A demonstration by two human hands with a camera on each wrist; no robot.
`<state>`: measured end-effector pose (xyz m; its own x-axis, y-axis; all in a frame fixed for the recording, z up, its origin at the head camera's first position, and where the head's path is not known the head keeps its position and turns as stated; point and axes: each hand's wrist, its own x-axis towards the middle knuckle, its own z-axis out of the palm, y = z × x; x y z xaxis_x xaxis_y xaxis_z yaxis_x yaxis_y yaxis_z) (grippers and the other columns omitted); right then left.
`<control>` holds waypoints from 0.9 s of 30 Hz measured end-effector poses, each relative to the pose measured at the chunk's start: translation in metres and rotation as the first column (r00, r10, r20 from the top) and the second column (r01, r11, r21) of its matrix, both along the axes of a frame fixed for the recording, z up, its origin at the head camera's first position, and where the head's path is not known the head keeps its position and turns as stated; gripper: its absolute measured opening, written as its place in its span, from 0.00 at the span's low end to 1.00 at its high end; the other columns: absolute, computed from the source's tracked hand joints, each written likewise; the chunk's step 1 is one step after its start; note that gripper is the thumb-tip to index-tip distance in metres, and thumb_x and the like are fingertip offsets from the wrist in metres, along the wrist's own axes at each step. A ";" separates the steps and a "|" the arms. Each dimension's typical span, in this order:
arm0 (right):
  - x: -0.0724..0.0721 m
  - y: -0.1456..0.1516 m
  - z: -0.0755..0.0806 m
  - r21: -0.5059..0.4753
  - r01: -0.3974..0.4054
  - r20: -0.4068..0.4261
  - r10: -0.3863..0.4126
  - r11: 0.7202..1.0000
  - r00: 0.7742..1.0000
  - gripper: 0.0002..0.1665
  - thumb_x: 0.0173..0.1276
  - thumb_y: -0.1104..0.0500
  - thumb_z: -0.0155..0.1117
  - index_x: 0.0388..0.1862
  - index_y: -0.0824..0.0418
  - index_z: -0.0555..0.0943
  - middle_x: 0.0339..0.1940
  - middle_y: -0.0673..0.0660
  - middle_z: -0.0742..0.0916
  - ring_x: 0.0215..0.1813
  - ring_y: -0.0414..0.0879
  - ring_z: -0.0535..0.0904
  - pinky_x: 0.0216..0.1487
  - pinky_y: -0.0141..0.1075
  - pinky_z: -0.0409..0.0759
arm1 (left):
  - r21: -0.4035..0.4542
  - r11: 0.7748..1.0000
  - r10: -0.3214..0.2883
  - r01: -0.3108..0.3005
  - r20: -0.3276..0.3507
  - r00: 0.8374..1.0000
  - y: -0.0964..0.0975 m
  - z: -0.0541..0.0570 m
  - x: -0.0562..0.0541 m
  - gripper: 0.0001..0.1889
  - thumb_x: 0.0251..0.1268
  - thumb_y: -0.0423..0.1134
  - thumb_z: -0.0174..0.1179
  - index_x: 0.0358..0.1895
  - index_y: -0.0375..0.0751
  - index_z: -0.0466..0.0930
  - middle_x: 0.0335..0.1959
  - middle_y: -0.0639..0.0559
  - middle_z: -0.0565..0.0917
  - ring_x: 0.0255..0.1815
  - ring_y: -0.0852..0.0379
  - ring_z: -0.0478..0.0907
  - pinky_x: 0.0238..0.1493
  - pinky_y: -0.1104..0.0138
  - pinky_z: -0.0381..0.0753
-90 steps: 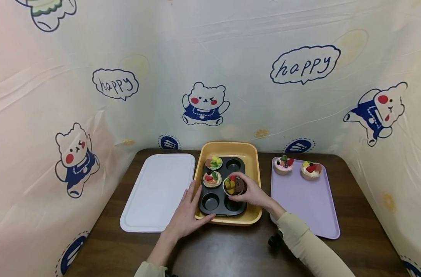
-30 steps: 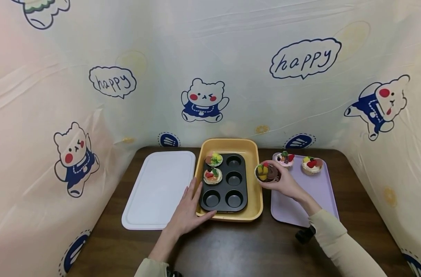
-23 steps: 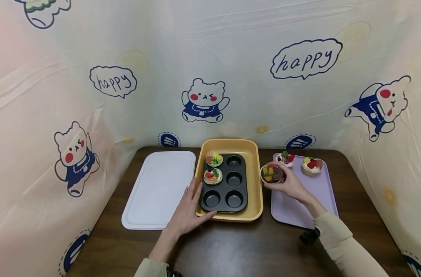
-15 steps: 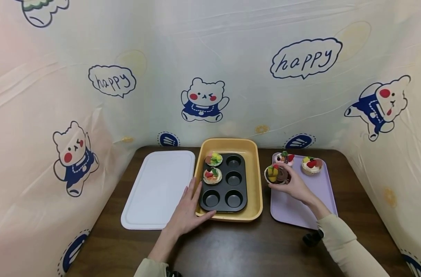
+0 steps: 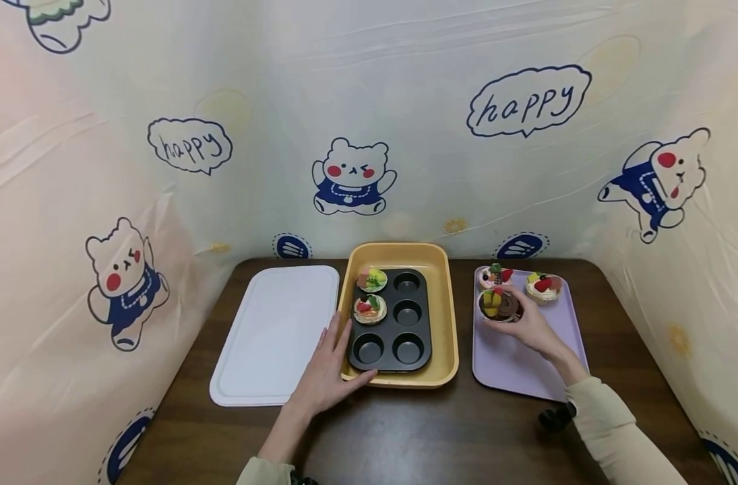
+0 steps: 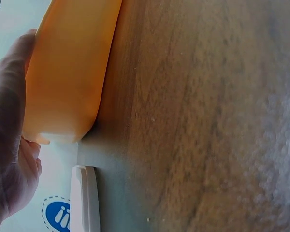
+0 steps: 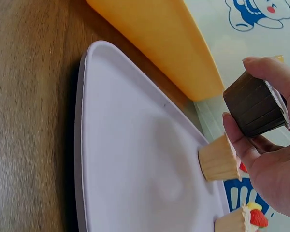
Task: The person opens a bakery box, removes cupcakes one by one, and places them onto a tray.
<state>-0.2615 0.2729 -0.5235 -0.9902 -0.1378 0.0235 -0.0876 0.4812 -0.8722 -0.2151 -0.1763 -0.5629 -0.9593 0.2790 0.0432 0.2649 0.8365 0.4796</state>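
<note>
My right hand grips a chocolate cupcake topped with yellow fruit. In the right wrist view its dark cup is held between thumb and fingers, above the lilac tray. Two pale-cupped cupcakes stand at that tray's far end: a pink-cream one just behind the held one, and a white-cream one to its right. My left hand, fingers spread, rests at the near left corner of the yellow tray. Inside it lies a black muffin pan.
Two fruit-topped cupcakes sit in the pan's left column, one at the back and one in the middle. A white tray lies left of the yellow one. Behind the table hangs a printed curtain.
The right hand has lifted the chocolate cupcake from the pan's middle right cup and carried it rightward to above the lilac tray. The left hand has stayed at the yellow tray.
</note>
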 end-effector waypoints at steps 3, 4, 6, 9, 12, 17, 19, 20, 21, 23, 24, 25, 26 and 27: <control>0.001 0.005 0.000 0.002 0.013 0.005 -0.013 1.000 1.000 0.49 0.71 0.61 0.79 0.84 0.65 0.64 0.77 0.74 0.77 0.76 0.66 0.74 0.66 0.28 0.73 | 0.004 1.000 0.010 -0.010 0.005 1.000 0.000 0.000 0.001 0.64 0.61 0.83 0.62 0.92 0.51 0.48 0.95 0.49 0.36 0.95 0.39 0.46 0.93 0.44 0.52; 0.002 0.006 -0.001 0.001 0.016 0.008 -0.016 1.000 1.000 0.49 0.72 0.61 0.79 0.84 0.65 0.64 0.77 0.74 0.76 0.76 0.66 0.74 0.65 0.24 0.72 | 0.006 1.000 0.013 -0.013 0.007 1.000 -0.001 0.000 0.002 0.64 0.61 0.82 0.62 0.92 0.51 0.47 0.95 0.48 0.37 0.95 0.38 0.46 0.93 0.43 0.53; 0.004 0.009 -0.001 0.003 0.024 0.011 -0.024 1.000 1.000 0.49 0.72 0.61 0.79 0.84 0.66 0.64 0.76 0.74 0.76 0.76 0.67 0.74 0.60 0.17 0.70 | 0.009 1.000 0.015 -0.015 0.007 1.000 -0.001 0.000 0.003 0.64 0.61 0.82 0.62 0.92 0.51 0.47 0.95 0.48 0.37 0.95 0.38 0.46 0.92 0.42 0.54; 0.007 0.014 -0.001 0.009 0.042 0.021 -0.042 0.999 0.999 0.49 0.73 0.61 0.79 0.85 0.66 0.63 0.77 0.75 0.76 0.76 0.67 0.73 0.56 0.11 0.68 | 0.008 1.000 0.012 -0.012 0.002 1.000 0.000 0.000 0.003 0.64 0.61 0.82 0.62 0.92 0.51 0.47 0.95 0.48 0.38 0.95 0.39 0.46 0.92 0.42 0.54; 0.009 0.020 -0.001 0.013 0.054 0.031 -0.054 0.998 0.998 0.50 0.73 0.61 0.78 0.86 0.66 0.62 0.77 0.75 0.75 0.76 0.68 0.72 0.56 0.11 0.67 | 0.006 1.000 0.007 -0.007 -0.003 1.000 0.000 0.000 0.002 0.64 0.61 0.82 0.62 0.92 0.50 0.47 0.96 0.49 0.38 0.95 0.40 0.45 0.93 0.43 0.53; 0.010 0.030 -0.004 0.026 0.068 0.034 -0.069 0.997 0.997 0.49 0.74 0.62 0.77 0.86 0.67 0.60 0.77 0.77 0.74 0.75 0.69 0.73 0.54 0.10 0.68 | 0.010 1.000 0.007 -0.006 -0.006 1.000 0.000 0.001 0.002 0.64 0.61 0.82 0.62 0.92 0.49 0.48 0.96 0.49 0.38 0.95 0.40 0.45 0.92 0.43 0.54; 0.011 0.033 -0.006 0.035 0.072 0.023 -0.073 0.997 0.997 0.49 0.74 0.62 0.77 0.85 0.68 0.61 0.76 0.77 0.74 0.73 0.67 0.75 0.54 0.11 0.69 | 0.010 1.000 0.005 -0.005 -0.009 1.000 0.000 0.001 0.002 0.64 0.61 0.82 0.62 0.92 0.49 0.49 0.96 0.48 0.38 0.95 0.40 0.45 0.92 0.43 0.54; 0.011 0.035 -0.007 0.040 0.074 0.017 -0.075 0.996 0.997 0.49 0.74 0.62 0.77 0.85 0.67 0.61 0.76 0.77 0.75 0.72 0.63 0.75 0.53 0.11 0.69 | 0.009 1.000 0.005 -0.005 -0.010 1.000 -0.001 0.001 0.002 0.64 0.61 0.82 0.62 0.92 0.49 0.49 0.96 0.48 0.38 0.95 0.40 0.45 0.92 0.43 0.54; 0.011 0.037 -0.008 0.042 0.076 0.009 -0.076 0.996 0.997 0.48 0.73 0.63 0.77 0.85 0.68 0.62 0.75 0.76 0.75 0.70 0.58 0.77 0.53 0.11 0.70 | 0.010 1.000 0.004 -0.004 -0.009 1.000 -0.001 0.001 0.002 0.64 0.61 0.82 0.62 0.92 0.49 0.49 0.95 0.48 0.38 0.95 0.40 0.45 0.92 0.43 0.53; 0.012 0.040 -0.010 0.046 0.079 -0.002 -0.079 0.996 0.997 0.48 0.73 0.63 0.78 0.84 0.68 0.63 0.75 0.76 0.76 0.66 0.45 0.76 0.54 0.10 0.70 | 0.009 1.000 0.002 -0.002 -0.004 1.000 -0.001 0.002 0.002 0.64 0.61 0.82 0.62 0.92 0.49 0.48 0.96 0.49 0.38 0.95 0.40 0.45 0.93 0.44 0.53; 0.012 0.042 -0.011 0.045 0.079 -0.004 -0.079 0.996 0.997 0.48 0.73 0.64 0.78 0.84 0.68 0.63 0.75 0.75 0.76 0.64 0.40 0.75 0.54 0.10 0.70 | 0.009 1.000 0.003 -0.003 0.000 1.000 -0.001 0.002 0.002 0.64 0.61 0.82 0.62 0.92 0.50 0.48 0.96 0.49 0.38 0.95 0.40 0.45 0.93 0.44 0.52; 0.012 0.045 -0.011 0.039 0.078 -0.009 -0.077 0.996 0.997 0.47 0.73 0.64 0.78 0.84 0.68 0.64 0.75 0.75 0.76 0.62 0.34 0.73 0.55 0.10 0.70 | 0.009 1.000 0.002 -0.002 0.002 1.000 0.000 0.002 0.002 0.64 0.61 0.82 0.62 0.92 0.50 0.48 0.96 0.49 0.38 0.95 0.40 0.45 0.93 0.44 0.52; 0.012 0.047 -0.012 0.036 0.078 -0.009 -0.077 0.996 0.997 0.47 0.72 0.63 0.78 0.84 0.68 0.64 0.75 0.75 0.76 0.60 0.29 0.71 0.55 0.10 0.70 | 0.011 1.000 0.003 -0.003 0.003 1.000 0.000 0.002 0.002 0.64 0.61 0.82 0.62 0.92 0.50 0.48 0.96 0.49 0.38 0.95 0.40 0.45 0.93 0.44 0.52; 0.012 0.048 -0.013 0.038 0.080 -0.009 -0.079 0.996 0.997 0.47 0.72 0.63 0.78 0.84 0.67 0.64 0.75 0.75 0.76 0.59 0.26 0.70 0.55 0.10 0.69 | 0.014 1.000 0.004 -0.004 0.005 1.000 0.000 0.001 0.002 0.64 0.61 0.82 0.62 0.92 0.50 0.47 0.96 0.49 0.38 0.95 0.40 0.45 0.93 0.43 0.53</control>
